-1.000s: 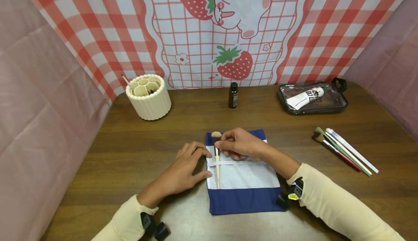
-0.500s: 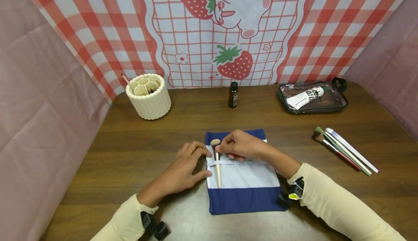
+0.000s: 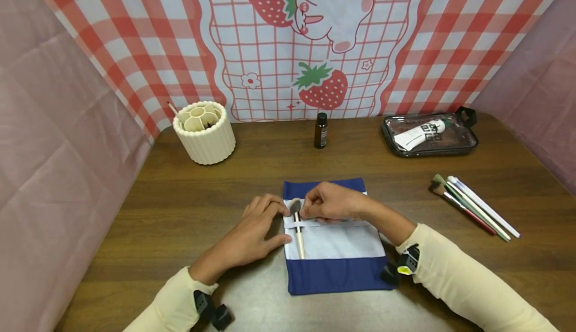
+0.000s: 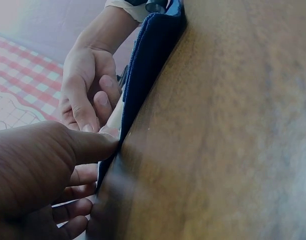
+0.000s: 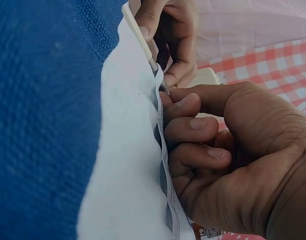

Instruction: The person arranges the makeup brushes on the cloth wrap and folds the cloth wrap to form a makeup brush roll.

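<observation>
A makeup brush [image 3: 300, 242] with a pale handle and dark-based bristles lies along the left side of a blue and white cloth brush roll [image 3: 342, 275]. Its handle passes under a white elastic band [image 5: 166, 165], and its bristle end points away from me. My right hand [image 3: 335, 202] pinches the brush by its metal collar, just below the bristles; its other fingers are curled over the cloth. On the roll's left edge rests my left hand [image 3: 254, 232], thumb and fingers spread apart. In the left wrist view, the left thumb [image 4: 95, 146] touches the blue edge.
To the right lie several brushes [image 3: 477, 207] side by side. Behind them is a clear pouch [image 3: 459, 142] holding a white tube [image 3: 418, 135]. A small dark bottle [image 3: 321, 131] stands at the back, with a cream ribbed holder [image 3: 207, 144] at the back left.
The brush has slid toward me under the elastic band, its bristle end now lower on the roll. My right hand has moved slightly nearer with it. The left hand has stayed in place.
</observation>
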A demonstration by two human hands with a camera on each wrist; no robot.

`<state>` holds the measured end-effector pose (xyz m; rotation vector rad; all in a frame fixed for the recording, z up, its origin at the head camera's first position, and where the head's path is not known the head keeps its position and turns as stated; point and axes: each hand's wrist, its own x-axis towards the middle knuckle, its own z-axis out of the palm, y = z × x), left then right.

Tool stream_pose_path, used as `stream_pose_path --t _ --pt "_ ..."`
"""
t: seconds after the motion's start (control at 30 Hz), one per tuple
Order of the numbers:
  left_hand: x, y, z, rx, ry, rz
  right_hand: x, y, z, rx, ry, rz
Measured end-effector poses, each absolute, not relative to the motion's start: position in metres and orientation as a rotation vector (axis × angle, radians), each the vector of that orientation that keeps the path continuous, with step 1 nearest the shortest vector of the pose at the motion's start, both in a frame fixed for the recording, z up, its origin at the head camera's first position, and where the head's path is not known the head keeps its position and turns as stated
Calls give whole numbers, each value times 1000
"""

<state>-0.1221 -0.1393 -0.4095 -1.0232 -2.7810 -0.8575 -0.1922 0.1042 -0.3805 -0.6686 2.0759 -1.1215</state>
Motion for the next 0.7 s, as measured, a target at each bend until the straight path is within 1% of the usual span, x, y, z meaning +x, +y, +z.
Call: stream_pose_path --t 0.37,0.7 --pt "-122 -138 -409 -1023 -2783 -855 -188 112 -381 -724 2146 -1125" --pt "-122 -137 -410 -1014 -2782 -865 -183 129 -370 -836 2317 -1128"
